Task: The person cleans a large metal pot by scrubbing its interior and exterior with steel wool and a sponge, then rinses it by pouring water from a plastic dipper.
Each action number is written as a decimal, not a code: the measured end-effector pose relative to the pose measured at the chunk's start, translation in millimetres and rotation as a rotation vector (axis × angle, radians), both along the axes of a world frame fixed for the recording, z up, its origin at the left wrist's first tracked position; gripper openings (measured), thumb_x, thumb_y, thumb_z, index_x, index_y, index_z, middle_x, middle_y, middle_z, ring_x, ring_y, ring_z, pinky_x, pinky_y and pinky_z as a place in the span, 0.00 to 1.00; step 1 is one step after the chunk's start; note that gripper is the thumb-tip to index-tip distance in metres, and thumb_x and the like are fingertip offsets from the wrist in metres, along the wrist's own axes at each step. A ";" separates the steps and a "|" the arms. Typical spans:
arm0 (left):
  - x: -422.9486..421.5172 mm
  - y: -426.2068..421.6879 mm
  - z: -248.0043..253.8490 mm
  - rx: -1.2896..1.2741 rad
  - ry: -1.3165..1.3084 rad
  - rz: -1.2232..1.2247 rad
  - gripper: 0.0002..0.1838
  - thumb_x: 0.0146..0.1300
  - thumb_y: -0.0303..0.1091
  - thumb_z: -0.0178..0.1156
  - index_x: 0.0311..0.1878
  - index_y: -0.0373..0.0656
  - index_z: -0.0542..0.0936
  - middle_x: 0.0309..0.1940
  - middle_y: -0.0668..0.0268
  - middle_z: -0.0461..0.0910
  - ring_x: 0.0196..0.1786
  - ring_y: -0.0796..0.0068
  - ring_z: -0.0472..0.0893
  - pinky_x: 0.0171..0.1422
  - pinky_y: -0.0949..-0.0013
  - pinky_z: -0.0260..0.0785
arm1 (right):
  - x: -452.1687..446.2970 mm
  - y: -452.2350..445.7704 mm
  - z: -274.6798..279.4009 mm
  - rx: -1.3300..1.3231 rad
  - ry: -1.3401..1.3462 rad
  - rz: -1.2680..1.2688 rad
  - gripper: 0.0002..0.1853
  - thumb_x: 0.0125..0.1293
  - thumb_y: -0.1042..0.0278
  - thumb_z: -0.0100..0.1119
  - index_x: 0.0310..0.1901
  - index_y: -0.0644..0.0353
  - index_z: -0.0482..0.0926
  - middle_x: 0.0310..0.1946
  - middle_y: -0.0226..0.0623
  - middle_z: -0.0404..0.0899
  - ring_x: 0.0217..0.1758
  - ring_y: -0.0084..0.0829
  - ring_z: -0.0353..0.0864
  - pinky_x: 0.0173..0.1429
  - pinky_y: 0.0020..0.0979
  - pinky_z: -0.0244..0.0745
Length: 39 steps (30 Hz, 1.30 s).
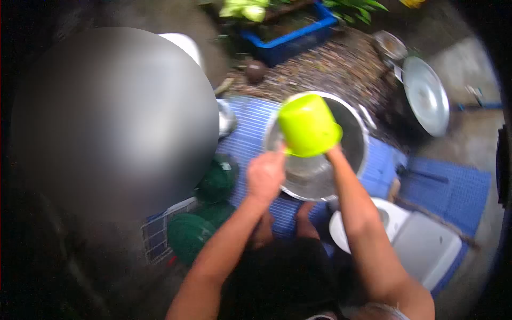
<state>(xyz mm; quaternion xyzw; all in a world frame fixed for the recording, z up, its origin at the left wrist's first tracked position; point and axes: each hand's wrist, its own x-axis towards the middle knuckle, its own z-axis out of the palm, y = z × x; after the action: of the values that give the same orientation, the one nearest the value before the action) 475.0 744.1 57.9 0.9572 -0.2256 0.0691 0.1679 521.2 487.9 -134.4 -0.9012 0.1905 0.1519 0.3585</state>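
A bright yellow-green plastic dipper is tilted over a large round metal pot, its base facing up and away from me. My left hand is closed at the dipper's lower left edge. My right hand reaches up to the dipper's lower right rim. Most of that hand is hidden by the dipper, so its fingers do not show. Inside the pot, the grey metal bottom is partly visible below the dipper.
Blue matting lies under the pot. Green containers and a wire rack stand left; a white basin and a grey-white tray right. Beyond are a metal wok and a blue planter. A large blur covers the left.
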 end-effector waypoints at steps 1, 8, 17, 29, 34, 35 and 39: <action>-3.2 2.9 2.4 -0.088 0.075 0.063 0.18 0.68 0.30 0.65 0.60 0.42 0.87 0.30 0.57 0.84 0.33 0.55 0.85 0.40 0.51 0.79 | -3.6 -4.8 21.3 -0.024 0.055 -0.005 0.23 0.70 0.53 0.65 0.61 0.56 0.85 0.53 0.53 0.89 0.60 0.55 0.87 0.62 0.49 0.81; -61.3 69.9 -23.6 -0.619 0.670 0.368 0.18 0.73 0.40 0.66 0.59 0.40 0.86 0.37 0.48 0.88 0.39 0.48 0.89 0.45 0.52 0.78 | 6.0 -14.1 121.3 0.216 -0.182 -0.105 0.19 0.60 0.79 0.72 0.54 0.61 0.84 0.45 0.37 0.89 0.48 0.31 0.87 0.57 0.32 0.80; -134.1 154.7 -15.1 -0.820 0.771 0.648 0.12 0.71 0.36 0.66 0.52 0.40 0.87 0.28 0.59 0.86 0.32 0.64 0.86 0.41 0.59 0.77 | 106.4 280.8 408.5 0.756 -0.465 0.383 0.23 0.59 0.61 0.80 0.51 0.67 0.85 0.37 0.45 0.88 0.40 0.35 0.88 0.48 0.37 0.84; -186.3 223.7 -7.5 -1.260 0.915 0.964 0.10 0.79 0.36 0.61 0.53 0.43 0.86 0.29 0.74 0.82 0.26 0.86 0.75 0.30 0.77 0.67 | 80.1 333.9 392.1 0.766 -0.393 0.198 0.20 0.73 0.53 0.71 0.44 0.67 0.90 0.29 0.34 0.87 0.31 0.21 0.82 0.36 0.28 0.77; -184.4 222.9 -27.1 -1.510 0.890 1.025 0.07 0.81 0.35 0.58 0.52 0.44 0.81 0.32 0.73 0.78 0.30 0.85 0.76 0.29 0.78 0.67 | -47.2 270.3 224.7 0.407 0.295 0.170 0.29 0.78 0.40 0.60 0.32 0.61 0.86 0.23 0.32 0.80 0.24 0.24 0.76 0.30 0.29 0.68; -182.1 213.9 -38.4 -1.507 0.831 0.992 0.09 0.81 0.35 0.56 0.55 0.42 0.80 0.31 0.72 0.78 0.28 0.84 0.75 0.30 0.77 0.68 | -76.7 276.0 193.9 0.324 0.341 0.337 0.35 0.77 0.33 0.58 0.39 0.65 0.89 0.29 0.35 0.85 0.33 0.28 0.82 0.42 0.33 0.76; -189.5 192.4 -79.2 -1.241 0.762 0.892 0.12 0.83 0.34 0.53 0.61 0.41 0.78 0.29 0.72 0.78 0.29 0.82 0.77 0.33 0.74 0.71 | -127.8 331.7 133.2 0.997 0.780 0.067 0.25 0.83 0.46 0.55 0.43 0.65 0.85 0.33 0.37 0.86 0.30 0.28 0.83 0.38 0.30 0.78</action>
<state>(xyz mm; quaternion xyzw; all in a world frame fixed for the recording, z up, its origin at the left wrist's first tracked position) 285.5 936.5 -21.3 0.6491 0.3230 -0.0868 0.6832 393.4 819.7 -1.3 -0.5098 0.1852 0.5509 0.6343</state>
